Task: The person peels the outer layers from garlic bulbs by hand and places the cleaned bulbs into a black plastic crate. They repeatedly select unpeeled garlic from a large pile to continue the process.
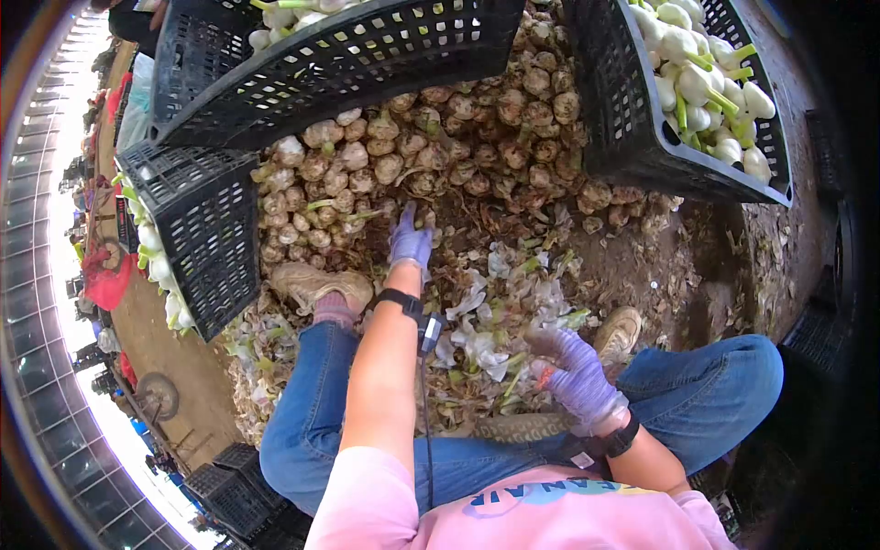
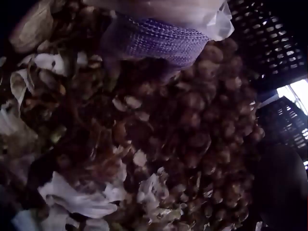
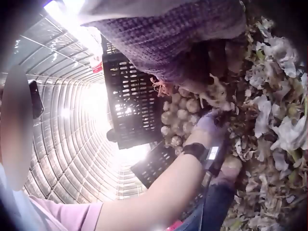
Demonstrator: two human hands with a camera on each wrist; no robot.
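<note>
At the near edge of the garlic pile [image 1: 353, 160], the left hand [image 1: 410, 240] in a purple knit glove reaches down, fingers extended among bulbs and loose skins. Its fingertips are dim in the left wrist view, where the glove [image 2: 161, 43] shows at the top; no firm hold is visible. Over the peelings [image 1: 481, 339], the right hand [image 1: 577, 376] is raised, its dirty fingers loosely bent and apart from the thumb, with no bulb visible between them. Orange strands [image 3: 162, 88] hang at that thumb. A ragged bulb [image 3: 216, 94] appears below the right fingers; its distance from them is unclear.
Black crates with white, green-stemmed garlic stand at the upper left [image 1: 339, 78], left [image 1: 206, 243] and upper right [image 1: 623, 101]. Shoes [image 1: 321, 286] and bent legs in jeans [image 1: 706, 390] flank the peelings. A cable [image 1: 426, 412] hangs from the left wrist.
</note>
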